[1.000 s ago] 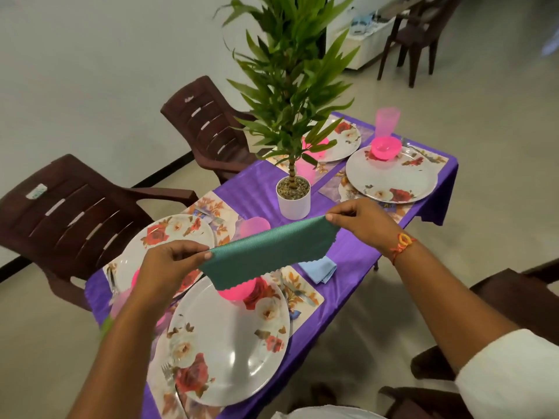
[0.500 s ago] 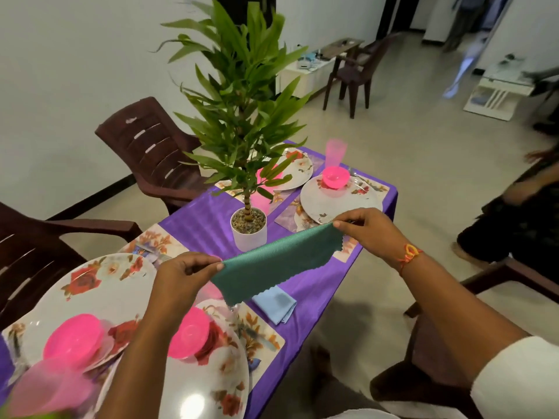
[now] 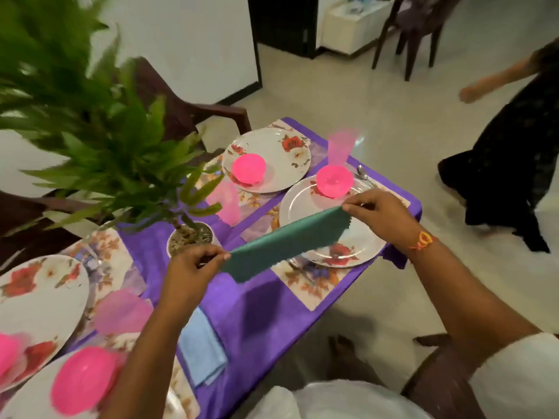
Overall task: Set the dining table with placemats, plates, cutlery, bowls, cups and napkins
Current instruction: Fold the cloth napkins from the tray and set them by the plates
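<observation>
The table [image 3: 257, 313] looked nearly done, purple cloth and all. Over the far plate [image 3: 363, 240] a green napkin [image 3: 284, 243] hung in the air. I'd guess that spot was the one short of one, since a blue napkin [image 3: 202, 346] lay by the near setting. It was a folded, ribbed strip pulled taut, with the left hand [image 3: 190, 273] and right hand [image 3: 381, 213] each pinching an end.

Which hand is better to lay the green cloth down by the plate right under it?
Probably the right hand: it pinches the far end of the green cloth, directly over that plate. The left hand pinches the other end back beside the plant pot, away from the plate.
</observation>
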A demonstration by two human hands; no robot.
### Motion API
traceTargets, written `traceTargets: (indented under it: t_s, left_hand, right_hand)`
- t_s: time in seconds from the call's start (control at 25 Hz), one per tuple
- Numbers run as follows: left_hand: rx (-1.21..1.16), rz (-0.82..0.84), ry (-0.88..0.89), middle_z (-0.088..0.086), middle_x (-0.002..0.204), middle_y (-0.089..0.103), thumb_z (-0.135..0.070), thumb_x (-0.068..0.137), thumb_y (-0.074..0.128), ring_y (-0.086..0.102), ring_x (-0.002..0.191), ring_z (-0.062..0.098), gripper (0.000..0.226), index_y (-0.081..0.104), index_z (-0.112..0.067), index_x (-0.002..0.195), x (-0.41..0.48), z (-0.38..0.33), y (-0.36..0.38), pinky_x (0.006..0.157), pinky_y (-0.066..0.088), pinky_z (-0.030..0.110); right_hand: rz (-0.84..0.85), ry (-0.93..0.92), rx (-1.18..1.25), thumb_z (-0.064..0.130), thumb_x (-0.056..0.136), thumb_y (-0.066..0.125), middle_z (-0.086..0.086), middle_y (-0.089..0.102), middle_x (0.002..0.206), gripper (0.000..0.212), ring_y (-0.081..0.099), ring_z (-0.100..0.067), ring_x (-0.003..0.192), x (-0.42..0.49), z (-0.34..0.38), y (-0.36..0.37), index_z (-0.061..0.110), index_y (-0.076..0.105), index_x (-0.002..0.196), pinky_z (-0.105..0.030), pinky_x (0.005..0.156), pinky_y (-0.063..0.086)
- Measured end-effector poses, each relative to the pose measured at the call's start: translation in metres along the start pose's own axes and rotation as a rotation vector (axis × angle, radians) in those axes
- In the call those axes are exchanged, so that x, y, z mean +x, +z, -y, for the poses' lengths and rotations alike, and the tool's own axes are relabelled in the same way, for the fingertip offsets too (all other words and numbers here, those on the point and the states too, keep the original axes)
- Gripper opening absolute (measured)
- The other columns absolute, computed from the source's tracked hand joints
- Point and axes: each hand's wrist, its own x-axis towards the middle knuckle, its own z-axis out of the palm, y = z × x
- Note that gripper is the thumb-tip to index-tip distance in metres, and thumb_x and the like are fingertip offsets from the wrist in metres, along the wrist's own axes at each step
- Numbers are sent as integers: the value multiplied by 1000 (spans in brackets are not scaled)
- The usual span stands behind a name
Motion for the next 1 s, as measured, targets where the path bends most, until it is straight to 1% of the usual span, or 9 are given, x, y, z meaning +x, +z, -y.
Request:
traceTargets:
  t_s: [0.2, 0.36, 0.48, 0.56, 0.64, 0.72, 0.8, 0.92, 1.0]
  left_hand:
    - [55, -91, -98, -12, 73, 70, -7, 90, 72, 62, 68, -5, 13, 74, -16, 82, 16, -34, 66, 67, 44, 7]
    - [13, -182, -141, -20, 81, 71, -15, 91, 72, 63, 76, -4, 6, 72, -19, 88, 29, -61, 94, 70, 47, 8]
    - [-46, -195, -146, -15, 85, 73, -18, 95, 68, 63, 79, -6, 10, 71, -26, 90, 42, -79, 106, 70, 48, 9]
    - [-127, -176, -139, -8, 97, 75, -16, 96, 65, 66, 89, 0, 10, 70, -23, 91, 50, -90, 112, 75, 50, 13]
    - [-180, -155, -82, -5, 110, 75, -15, 98, 62, 67, 100, 7, 9, 66, -17, 90, 57, -103, 119, 80, 52, 20]
    - [-199, -143, -37, -10, 112, 74, -15, 100, 58, 66, 99, 6, 11, 60, -15, 89, 64, -120, 128, 76, 50, 23]
    - [-217, -129, 36, -20, 106, 73, -17, 101, 57, 64, 97, -2, 11, 57, -15, 90, 72, -142, 137, 74, 48, 19]
    - [-200, -19, 140, -26, 116, 70, -36, 99, 59, 62, 110, -4, 15, 57, -23, 91, 83, -183, 154, 81, 52, 23]
    - [-94, 104, 187, -31, 127, 62, -48, 96, 56, 54, 121, -11, 20, 56, -29, 92, 86, -205, 177, 91, 50, 16]
  right_hand:
    - [84, -89, -53, 24, 93, 72, 22, 60, 83, 9, 58, -6, 82, 63, -47, -54, 26, 79, 98, -27, 77, 44]
    - [38, -124, -123, 29, 91, 73, 7, 53, 92, 15, 54, -13, 83, 98, -65, -71, 25, 79, 104, -24, 76, 40]
    - [20, -101, -168, 34, 94, 70, 2, 65, 92, 18, 59, -16, 88, 107, -66, -79, 25, 79, 107, -29, 80, 46]
    - [-11, -55, -132, 35, 96, 66, 8, 72, 81, 20, 65, -14, 82, 110, -61, -83, 24, 79, 106, -32, 82, 53]
    - [-51, -21, -112, 35, 97, 63, 12, 67, 64, 17, 67, -11, 70, 117, -55, -81, 27, 77, 96, -33, 77, 55]
    - [-62, 54, 24, 32, 97, 61, 8, 71, 67, 14, 71, -9, 70, 130, -51, -77, 29, 73, 90, -36, 78, 59]
    - [-78, 138, 305, 22, 96, 61, 4, 76, 84, 12, 74, -13, 83, 146, -43, -79, 30, 70, 94, -45, 85, 61]
    - [-72, 189, 730, 5, 97, 61, 1, 72, 118, 29, 71, -22, 108, 164, -31, -76, 19, 60, 122, -45, 92, 59]
    - [-43, 231, 943, 6, 99, 60, 2, 64, 135, 42, 67, -23, 116, 167, -18, -73, 17, 49, 137, -44, 87, 60]
